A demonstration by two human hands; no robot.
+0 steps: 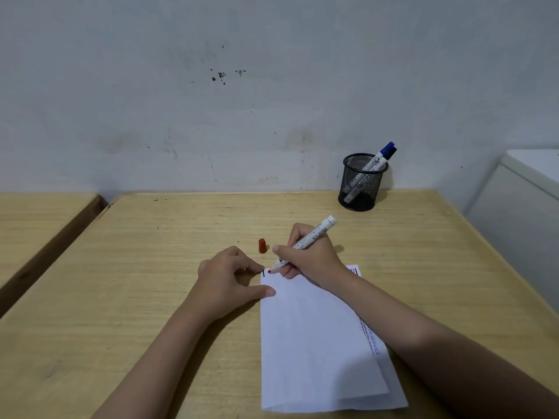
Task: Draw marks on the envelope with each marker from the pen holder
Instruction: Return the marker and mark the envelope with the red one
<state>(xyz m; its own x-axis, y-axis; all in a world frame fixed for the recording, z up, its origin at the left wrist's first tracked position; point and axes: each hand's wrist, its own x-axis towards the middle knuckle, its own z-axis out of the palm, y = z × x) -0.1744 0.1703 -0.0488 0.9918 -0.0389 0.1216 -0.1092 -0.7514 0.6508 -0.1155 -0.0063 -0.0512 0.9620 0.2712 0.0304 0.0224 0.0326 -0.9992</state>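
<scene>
A white envelope (311, 337) lies lengthwise on the wooden table in front of me. My right hand (308, 255) grips an uncapped red marker (314, 234), its red tip resting on the envelope's far left corner beside a short black mark (263, 272). My left hand (230, 276) presses on the envelope's left edge with thumb and fingertips. The marker's red cap (262, 245) stands on the table just beyond my hands. A black mesh pen holder (361, 182) at the back right holds a blue-capped marker (375, 164) and what looks like a second, dark-capped marker behind it.
The table (151, 267) backs onto a stained grey wall. A second wooden surface (36, 219) adjoins on the left across a gap. A white cabinet (520, 201) stands beyond the table's right edge.
</scene>
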